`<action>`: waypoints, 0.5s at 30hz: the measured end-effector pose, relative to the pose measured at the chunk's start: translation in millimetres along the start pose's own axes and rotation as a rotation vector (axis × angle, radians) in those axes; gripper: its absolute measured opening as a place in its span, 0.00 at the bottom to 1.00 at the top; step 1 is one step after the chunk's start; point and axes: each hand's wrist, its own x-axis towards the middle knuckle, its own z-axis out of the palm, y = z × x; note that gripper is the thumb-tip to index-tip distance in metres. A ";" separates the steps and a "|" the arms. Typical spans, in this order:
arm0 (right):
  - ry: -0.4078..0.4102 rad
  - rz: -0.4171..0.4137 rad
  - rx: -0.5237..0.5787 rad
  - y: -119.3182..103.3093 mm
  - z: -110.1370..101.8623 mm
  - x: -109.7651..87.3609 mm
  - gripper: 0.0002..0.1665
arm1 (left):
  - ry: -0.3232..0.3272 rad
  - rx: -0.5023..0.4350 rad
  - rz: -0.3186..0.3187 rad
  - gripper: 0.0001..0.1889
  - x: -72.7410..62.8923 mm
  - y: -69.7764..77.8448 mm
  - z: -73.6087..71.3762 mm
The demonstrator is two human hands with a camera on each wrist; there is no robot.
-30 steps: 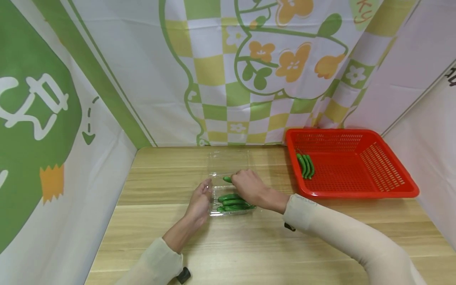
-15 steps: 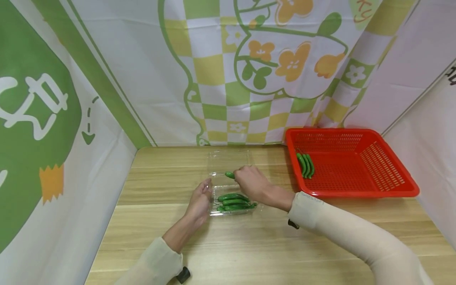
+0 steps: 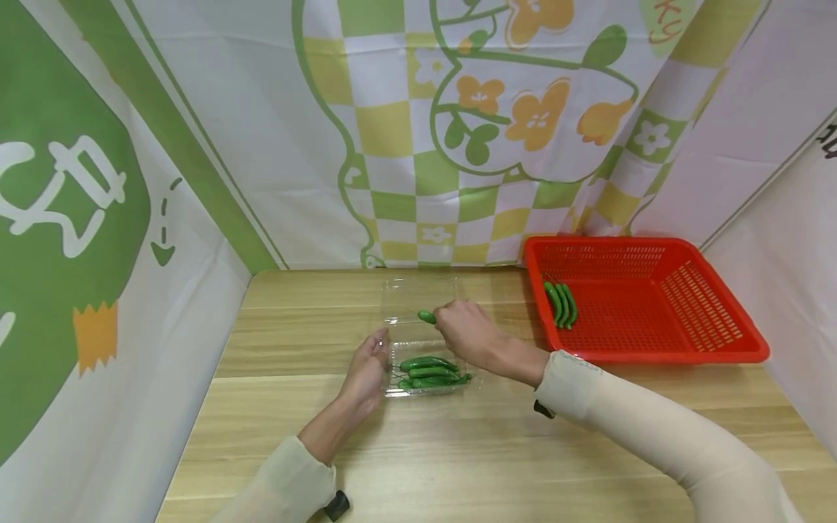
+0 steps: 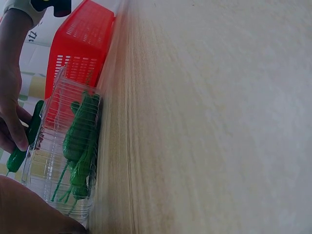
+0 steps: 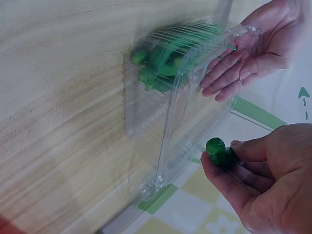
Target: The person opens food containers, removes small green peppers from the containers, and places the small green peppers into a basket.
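Observation:
In the head view, a clear plastic clamshell box (image 3: 425,352) stands with its lid (image 3: 420,299) folded back on the table. Several green chili peppers (image 3: 428,372) lie side by side along its near side, thin stems toward the left. My left hand (image 3: 366,370) holds the box by its left side. Above the box's far edge, my right hand (image 3: 471,330) pinches one green chili pepper (image 3: 426,317) between thumb and fingers. In the right wrist view that held pepper (image 5: 215,146) points one end at the camera, apart from the box.
A red plastic basket (image 3: 647,357) with slotted walls stands at the back right of the wooden table (image 3: 458,457). A few green chili peppers (image 3: 559,305) lie at its left wall. A printed curtain (image 3: 392,203) hangs behind the table.
My right hand has lifted the pepper slightly away and rightward from the peppers in the box. The left hand and the box have stayed in place.

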 end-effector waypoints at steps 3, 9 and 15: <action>0.018 0.003 -0.011 0.6 -2.1 0.0 0.07 | -0.006 0.002 0.003 0.32 -0.5 0.1 0.0; 0.047 -0.001 -0.046 4.0 -9.0 -0.1 0.10 | -0.019 -0.007 0.013 0.32 -1.2 1.0 0.8; 0.045 0.003 -0.049 8.0 -14.9 -2.0 0.09 | -0.018 -0.002 0.011 0.31 -1.0 1.7 1.2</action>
